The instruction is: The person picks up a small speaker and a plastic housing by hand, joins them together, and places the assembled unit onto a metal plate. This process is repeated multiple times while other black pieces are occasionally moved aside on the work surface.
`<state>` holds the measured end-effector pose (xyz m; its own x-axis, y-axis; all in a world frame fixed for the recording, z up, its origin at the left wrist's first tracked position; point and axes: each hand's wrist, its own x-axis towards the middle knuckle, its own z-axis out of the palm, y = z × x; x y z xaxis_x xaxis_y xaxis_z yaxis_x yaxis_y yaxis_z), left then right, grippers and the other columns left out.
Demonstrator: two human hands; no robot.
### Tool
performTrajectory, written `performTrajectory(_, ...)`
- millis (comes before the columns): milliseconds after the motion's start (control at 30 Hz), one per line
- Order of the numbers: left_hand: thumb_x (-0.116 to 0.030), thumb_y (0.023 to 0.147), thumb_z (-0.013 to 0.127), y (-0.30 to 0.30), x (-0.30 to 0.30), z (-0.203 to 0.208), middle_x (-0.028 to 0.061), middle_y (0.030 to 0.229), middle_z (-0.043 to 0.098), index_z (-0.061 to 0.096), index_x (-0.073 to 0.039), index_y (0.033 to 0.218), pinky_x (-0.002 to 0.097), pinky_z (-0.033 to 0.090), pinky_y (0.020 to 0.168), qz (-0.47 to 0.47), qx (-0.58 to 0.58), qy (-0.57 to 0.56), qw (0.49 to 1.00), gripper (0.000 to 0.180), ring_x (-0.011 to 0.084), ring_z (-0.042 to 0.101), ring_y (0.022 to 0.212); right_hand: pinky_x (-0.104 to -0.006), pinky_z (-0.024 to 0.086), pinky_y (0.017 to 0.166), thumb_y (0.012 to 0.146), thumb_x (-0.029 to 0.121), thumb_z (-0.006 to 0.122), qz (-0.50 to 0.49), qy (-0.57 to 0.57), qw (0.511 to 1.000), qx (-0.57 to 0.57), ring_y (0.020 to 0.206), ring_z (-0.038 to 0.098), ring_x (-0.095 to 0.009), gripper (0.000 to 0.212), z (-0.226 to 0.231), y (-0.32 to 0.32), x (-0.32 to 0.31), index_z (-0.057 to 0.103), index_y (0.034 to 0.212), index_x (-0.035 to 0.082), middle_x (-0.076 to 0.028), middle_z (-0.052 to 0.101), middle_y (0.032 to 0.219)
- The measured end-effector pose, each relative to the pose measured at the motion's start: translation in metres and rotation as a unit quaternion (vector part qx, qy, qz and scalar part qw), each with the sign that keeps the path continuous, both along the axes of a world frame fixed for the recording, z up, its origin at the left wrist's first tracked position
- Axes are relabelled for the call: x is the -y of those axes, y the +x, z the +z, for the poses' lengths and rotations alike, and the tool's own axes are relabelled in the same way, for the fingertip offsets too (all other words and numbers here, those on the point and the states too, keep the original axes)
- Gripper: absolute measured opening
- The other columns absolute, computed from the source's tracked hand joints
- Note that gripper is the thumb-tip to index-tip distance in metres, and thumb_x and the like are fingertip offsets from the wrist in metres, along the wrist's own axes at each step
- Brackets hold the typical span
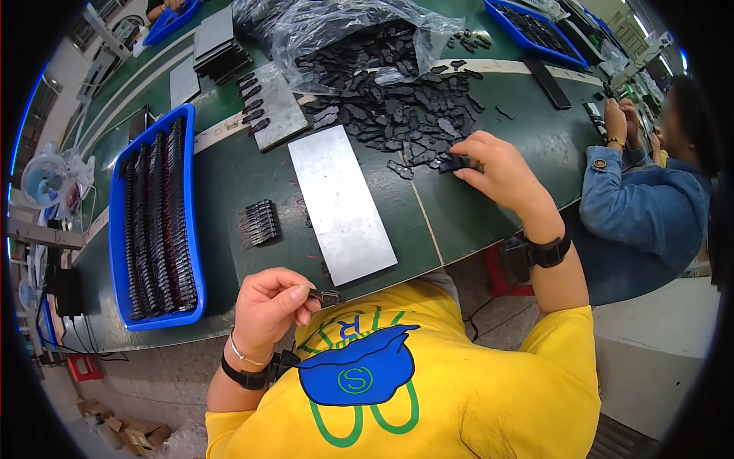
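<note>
My left hand (pixel 269 307), near the table's front edge, is closed in a pinch on a small black plastic part (pixel 329 297). My right hand (pixel 501 172) reaches over the near right edge of a heap of flat black plastic pieces (pixel 397 115), its thumb and fingers closed around a dark black piece (pixel 454 163). Between the hands lies a long bare metal plate (pixel 344 203), with a few black parts and thin red wires peeking out along its left edge. Left of it sits a neat row of small black parts with red wires (pixel 258 223).
A blue tray (pixel 200 294) at the left holds packed rows of black parts. Behind stand a second metal plate (pixel 279 111) edged with black parts, stacked plates (pixel 214 34) and a clear plastic bag (pixel 298 38). A co-worker in a denim jacket (pixel 642 199) works at the right.
</note>
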<state>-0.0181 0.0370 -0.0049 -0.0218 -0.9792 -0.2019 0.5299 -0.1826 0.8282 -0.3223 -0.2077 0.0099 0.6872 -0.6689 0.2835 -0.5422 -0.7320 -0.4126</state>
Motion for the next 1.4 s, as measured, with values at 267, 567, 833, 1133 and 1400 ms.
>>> performTrajectory(267,-0.005,0.091,0.061,0.0,0.0,-0.001,0.0154,0.079,0.069,0.065,0.004,0.093,0.0223,0.052,0.053,0.001,0.015,-0.001,1.0,0.01,0.0127,0.063,0.058,-0.0333,0.049,0.064,0.074,0.002,0.072,0.051,0.01,0.999,-0.006,0.073,0.061,-0.025,0.022,-0.004,0.002,0.007,0.064,0.094,0.002,-0.009,0.059,0.086)
performTrajectory(567,-0.003,0.091,0.061,-0.001,0.002,0.001,0.0143,0.081,0.07,0.065,0.004,0.095,0.0222,0.052,0.056,-0.01,0.011,0.001,1.0,0.009,0.0113,0.063,0.06,-0.0307,0.049,0.06,0.073,0.002,0.073,-0.021,0.071,0.996,0.049,0.066,0.06,-0.019,0.02,0.001,-0.002,-0.009,0.063,0.089,0.0,-0.008,0.061,0.082)
performTrajectory(833,-0.004,0.091,0.061,-0.004,0.003,-0.001,0.0139,0.081,0.07,0.065,0.003,0.095,0.0224,0.052,0.056,-0.006,0.015,0.001,1.0,0.009,0.0115,0.063,0.06,-0.0293,0.051,0.062,0.071,0.007,0.075,-0.044,0.033,0.998,0.008,0.066,0.061,-0.018,0.021,-0.005,0.013,-0.012,0.066,0.089,-0.001,-0.008,0.061,0.079)
performTrajectory(1133,-0.005,0.091,0.062,-0.004,0.002,0.0,0.0135,0.08,0.069,0.065,0.003,0.094,0.0222,0.052,0.055,0.001,0.018,0.006,1.0,0.009,0.0113,0.062,0.06,-0.0274,0.05,0.064,0.073,0.005,0.072,-0.066,-0.072,0.995,-0.032,0.066,0.06,-0.016,0.024,-0.014,0.018,-0.02,0.066,0.095,0.001,-0.007,0.063,0.08)
performTrajectory(1400,-0.01,0.092,0.061,-0.008,0.009,0.006,0.0141,0.078,0.069,0.064,0.003,0.094,0.021,0.05,0.05,0.017,0.093,0.073,0.993,0.013,0.0122,0.062,0.056,-0.0255,0.049,0.064,0.074,-0.001,0.067,-0.062,0.135,0.963,0.225,0.07,0.058,-0.01,0.022,0.003,0.021,-0.058,0.063,0.095,-0.003,-0.005,0.063,0.083)
